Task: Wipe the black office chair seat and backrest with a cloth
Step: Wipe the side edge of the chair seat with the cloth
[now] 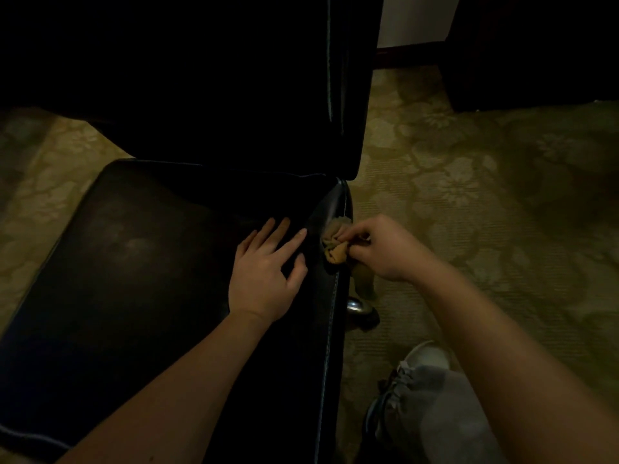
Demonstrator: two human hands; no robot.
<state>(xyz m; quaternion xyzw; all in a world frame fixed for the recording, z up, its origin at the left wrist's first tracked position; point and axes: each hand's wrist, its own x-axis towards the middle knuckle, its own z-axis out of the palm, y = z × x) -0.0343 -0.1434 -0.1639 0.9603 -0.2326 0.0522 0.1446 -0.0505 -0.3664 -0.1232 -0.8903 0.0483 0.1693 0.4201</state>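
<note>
**At the right edge of the seat: cloth pinched, other hand flat**

Far left, a strip of patterned carpet (30,182), pale flower shapes on olive, very dim. Next to it the black office chair seat (134,262), glossy and wide, with a faint dull patch left of centre. Above and behind, the backrest (201,78), upright, almost lost in shadow, one pale seam line down its right side.

Then the left hand (264,272), laid palm-down on the right part of the seat, fingers straight and spread apart, thumb out toward the edge, holding nothing. Pale stitching (330,329) along the seat's right border, just beside that hand.

On that border, near the back corner, the cloth (335,251): tan, crumpled into a small wad, touching the seat edge, a tail apparently hanging below toward the floor. Just right of the wad, the right hand (385,249), fingers curled, fingertips and thumb pinched together on the cloth. Both hands near each other, not touching.

Under the seat edge, a bit of shiny metal (360,308) from the chair base; exact part unclear. Lower right, a grey trouser leg (435,423) and a light shoe (428,358) on the carpet. Far upper right, dark furniture (536,45) and a sliver of pale wall (412,18).
</note>
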